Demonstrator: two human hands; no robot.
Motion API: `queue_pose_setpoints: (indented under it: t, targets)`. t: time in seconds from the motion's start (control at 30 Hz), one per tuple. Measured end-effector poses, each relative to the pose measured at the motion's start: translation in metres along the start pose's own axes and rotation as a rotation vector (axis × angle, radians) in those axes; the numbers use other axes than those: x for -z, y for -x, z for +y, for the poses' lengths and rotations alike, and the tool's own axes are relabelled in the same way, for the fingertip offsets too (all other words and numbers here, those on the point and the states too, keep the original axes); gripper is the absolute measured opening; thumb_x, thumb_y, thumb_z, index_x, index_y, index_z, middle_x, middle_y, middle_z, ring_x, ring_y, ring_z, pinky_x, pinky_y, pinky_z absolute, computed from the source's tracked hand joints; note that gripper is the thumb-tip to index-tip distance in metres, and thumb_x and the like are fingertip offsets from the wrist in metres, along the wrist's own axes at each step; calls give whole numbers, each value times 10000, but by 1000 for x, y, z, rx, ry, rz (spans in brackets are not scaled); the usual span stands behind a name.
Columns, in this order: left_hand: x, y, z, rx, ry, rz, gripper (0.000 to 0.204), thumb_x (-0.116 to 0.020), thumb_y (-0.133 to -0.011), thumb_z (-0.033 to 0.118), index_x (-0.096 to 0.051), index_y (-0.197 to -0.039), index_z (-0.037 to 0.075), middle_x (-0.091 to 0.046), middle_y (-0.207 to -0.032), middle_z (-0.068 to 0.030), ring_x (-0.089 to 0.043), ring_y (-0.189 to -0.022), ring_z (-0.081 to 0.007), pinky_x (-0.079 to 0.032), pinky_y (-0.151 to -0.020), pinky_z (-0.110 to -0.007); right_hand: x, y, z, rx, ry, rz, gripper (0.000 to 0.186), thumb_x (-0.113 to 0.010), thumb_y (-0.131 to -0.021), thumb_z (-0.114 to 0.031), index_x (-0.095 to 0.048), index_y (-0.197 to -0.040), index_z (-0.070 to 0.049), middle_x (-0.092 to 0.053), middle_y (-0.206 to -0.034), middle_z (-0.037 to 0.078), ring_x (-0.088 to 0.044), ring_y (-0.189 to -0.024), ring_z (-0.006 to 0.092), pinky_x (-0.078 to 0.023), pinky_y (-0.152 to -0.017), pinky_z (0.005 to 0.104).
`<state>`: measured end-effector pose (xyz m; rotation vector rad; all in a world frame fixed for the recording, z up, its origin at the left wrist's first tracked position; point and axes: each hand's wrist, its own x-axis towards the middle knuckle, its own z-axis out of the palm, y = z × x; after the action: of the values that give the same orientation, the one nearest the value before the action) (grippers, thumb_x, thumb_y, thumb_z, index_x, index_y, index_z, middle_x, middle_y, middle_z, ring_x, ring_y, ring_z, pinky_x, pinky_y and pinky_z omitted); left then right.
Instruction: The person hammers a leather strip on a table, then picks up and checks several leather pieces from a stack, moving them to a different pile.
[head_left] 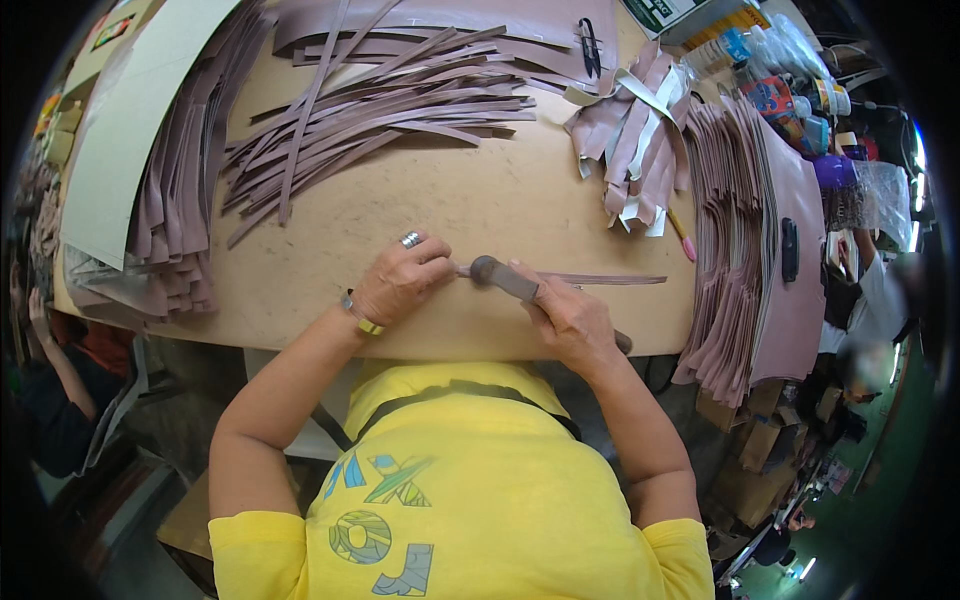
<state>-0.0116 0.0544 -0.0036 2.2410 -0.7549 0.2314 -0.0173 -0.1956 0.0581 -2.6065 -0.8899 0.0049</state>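
Note:
My left hand (405, 275), with a ring and a bracelet, pinches the left end of a narrow mauve strip (610, 279) lying flat across the tabletop. My right hand (570, 320) is wrapped round a hammer (508, 280), whose rounded head rests on or just above the strip beside my left fingers; I cannot tell whether it touches. The end of the hammer's handle pokes out below my right hand. Beyond my hands, a loose pile of long mauve strips (380, 130) lies on the wooden table (420, 210).
Stacks of mauve pieces flank me (180, 190) (785, 330). A white-and-mauve bundle (640, 140), dark snips (588, 45), a pink-tipped pen (683, 235) and bottles (720, 52) lie toward the back and right. Other people work at far left (65, 390) and right (865, 290).

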Motion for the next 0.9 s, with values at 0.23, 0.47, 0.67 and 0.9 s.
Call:
queue_pose_setpoints:
  t: [0.23, 0.47, 0.67, 0.9]
  targets:
    - [4, 1, -2, 6, 24, 11, 126, -713, -744, 59, -645, -849, 50, -593, -858, -72, -567, -775, -256, -485, -671, -350, -12, -2, 1, 21, -55, 61, 596, -607, -759, -56, -517, -1328, -207, -515, -701, 45, -547, -550, 223, -469, -492, 354]
    - [15, 8, -6, 36, 34, 15, 133, -715, -739, 57, -645, -852, 47, -597, -859, -75, -567, -782, -253, -486, -676, -346, 0, -9, -12, 52, 41, -28, 601, -601, -776, -72, -495, -1348, -221, -518, -710, 40, -553, -549, 214, -464, -476, 348]
    - [12, 10, -6, -2, -32, 20, 130, -716, -735, 60, -643, -843, 54, -598, -863, -74, -566, -788, -254, -488, -679, -348, -3, -14, -16, -2, -1, -44, 590, -606, -788, -78, -499, -1345, -238, -490, -684, 38, -529, -516, 219, -454, -464, 363]
    - [22, 15, -8, 81, 18, -8, 124, -713, -739, 61, -641, -840, 51, -595, -857, -69, -571, -786, -252, -487, -676, -346, -6, -14, -12, 11, -32, -29, 559, -608, -795, -85, -516, -1329, -221, -507, -702, 44, -546, -537, 221, -466, -489, 352]
